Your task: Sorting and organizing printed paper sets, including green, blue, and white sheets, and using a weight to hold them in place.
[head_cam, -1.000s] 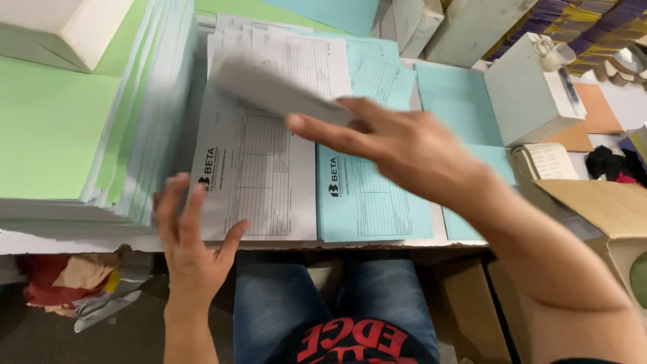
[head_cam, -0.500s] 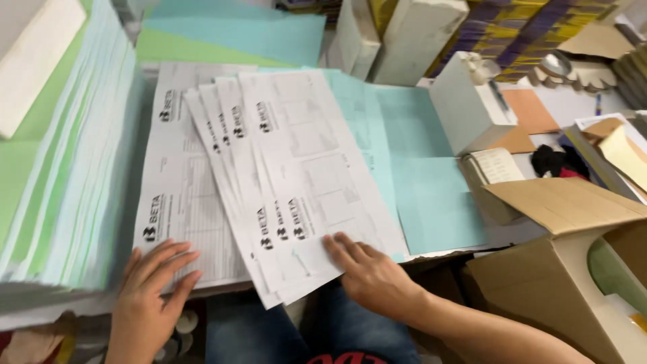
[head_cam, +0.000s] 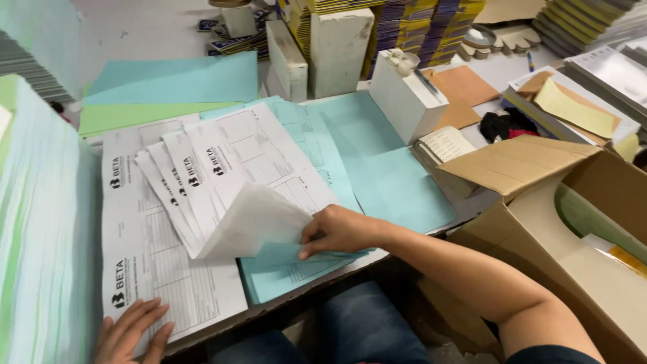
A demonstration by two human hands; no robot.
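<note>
Fingers of the right hand pinch the lifted corner of the fanned white forms over blue sheets on the tabletop. Left hand lies flat and open, pinning the bottom form; best kept pressed there so the fan stays even.

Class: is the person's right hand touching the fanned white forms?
Touching. The head view shows the right hand pinching the lifted corner of the fanned white forms, thumb on top, with no gap visible.
</note>
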